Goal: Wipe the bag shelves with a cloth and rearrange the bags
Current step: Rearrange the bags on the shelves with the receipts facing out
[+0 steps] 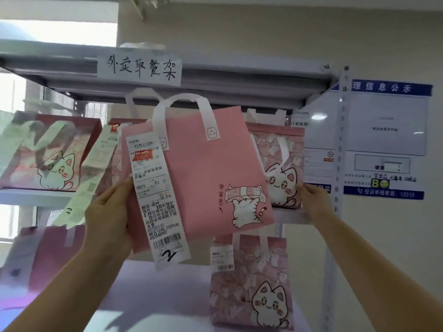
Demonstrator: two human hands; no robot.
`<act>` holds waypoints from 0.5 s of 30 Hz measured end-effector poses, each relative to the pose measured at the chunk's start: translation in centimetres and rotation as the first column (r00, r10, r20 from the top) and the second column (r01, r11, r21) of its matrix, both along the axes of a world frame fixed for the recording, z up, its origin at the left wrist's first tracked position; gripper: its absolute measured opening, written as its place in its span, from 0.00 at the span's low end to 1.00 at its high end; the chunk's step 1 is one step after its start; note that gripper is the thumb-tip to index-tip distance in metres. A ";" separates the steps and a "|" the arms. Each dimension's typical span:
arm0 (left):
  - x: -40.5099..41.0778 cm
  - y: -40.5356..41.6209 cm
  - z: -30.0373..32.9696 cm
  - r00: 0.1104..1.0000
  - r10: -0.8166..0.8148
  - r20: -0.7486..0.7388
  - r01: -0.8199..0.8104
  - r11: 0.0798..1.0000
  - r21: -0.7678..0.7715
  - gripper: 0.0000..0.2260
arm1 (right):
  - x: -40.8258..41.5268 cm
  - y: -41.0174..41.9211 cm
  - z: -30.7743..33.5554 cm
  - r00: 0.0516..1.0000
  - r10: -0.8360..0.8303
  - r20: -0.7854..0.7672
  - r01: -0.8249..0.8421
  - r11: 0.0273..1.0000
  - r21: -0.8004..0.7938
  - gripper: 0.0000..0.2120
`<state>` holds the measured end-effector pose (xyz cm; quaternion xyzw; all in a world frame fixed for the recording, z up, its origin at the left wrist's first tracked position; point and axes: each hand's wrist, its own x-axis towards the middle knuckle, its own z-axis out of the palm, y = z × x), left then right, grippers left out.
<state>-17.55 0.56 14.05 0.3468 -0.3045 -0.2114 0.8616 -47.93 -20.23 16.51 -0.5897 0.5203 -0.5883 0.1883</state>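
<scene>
A plain pink bag (203, 173) with white handles, a cat drawing and a long receipt (157, 195) hangs in the air in front of the middle shelf (291, 216). My left hand (109, 216) grips its left edge beside the receipt. My right hand (314, 200) holds the right side of a patterned cat bag (279, 164) standing on that shelf at the right. Another cat bag (48, 152) stands on the shelf's left end. No cloth is in view.
A further bag (112, 152) with a receipt stands behind the held one. On the lower shelf (155, 283) stand a cat bag (251, 283) at the right and a pink bag (48, 250) at the left. The upper shelf (239, 75) carries a handwritten label (140, 69). Notices (383, 140) hang at the right.
</scene>
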 end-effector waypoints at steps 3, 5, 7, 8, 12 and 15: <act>0.1 -0.8 1.0 1.000 -0.017 0.024 0.017 1.000 -0.020 0.07 | 0.0 0.5 -0.2 1.000 -0.004 0.026 0.007 0.993 -0.119 0.14; 0.3 -0.8 2.0 1.000 -0.007 0.008 0.007 1.000 -0.008 0.10 | -0.3 1.1 0.0 0.994 -0.020 0.109 0.043 0.976 -0.215 0.14; 1.1 -1.1 2.6 1.000 -0.018 -0.015 0.019 1.000 0.014 0.09 | -0.9 2.6 0.1 0.991 -0.023 0.134 0.066 0.944 -0.323 0.14; 1.2 -0.9 3.0 0.999 -0.022 -0.028 0.022 0.999 0.026 0.07 | -1.3 3.5 0.1 0.990 -0.028 0.137 0.077 0.926 -0.370 0.13; 2.0 -0.8 3.9 0.997 -0.076 0.016 0.077 0.997 -0.013 0.06 | -2.8 7.0 0.3 0.974 -0.007 0.226 0.118 0.869 -0.481 0.11; 3.2 -0.9 4.3 0.990 -0.099 0.098 0.103 0.994 -0.033 0.07 | -3.8 8.9 0.3 0.949 0.037 0.313 0.128 0.863 -0.490 0.09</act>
